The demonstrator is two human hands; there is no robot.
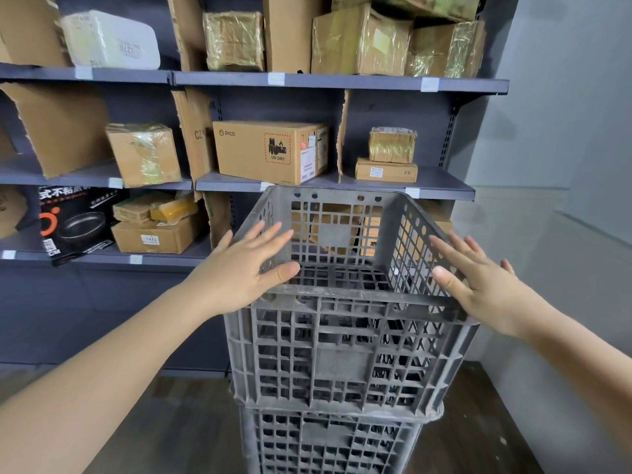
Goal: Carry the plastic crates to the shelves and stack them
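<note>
Right before the shelves point(328, 186), the top crate point(345, 340) is sitting squarely on a lower crate point(328, 443), both standing on the floor point(171, 432). On either side, the left hand point(249, 268) and right hand point(478, 285) are hovering flat and spread, fingers splayed at the rim, gripping nothing. At least two crates are looking stacked; whether others are waiting is not showing. Cardboard boxes point(270, 152) are filling the shelves behind.
</note>
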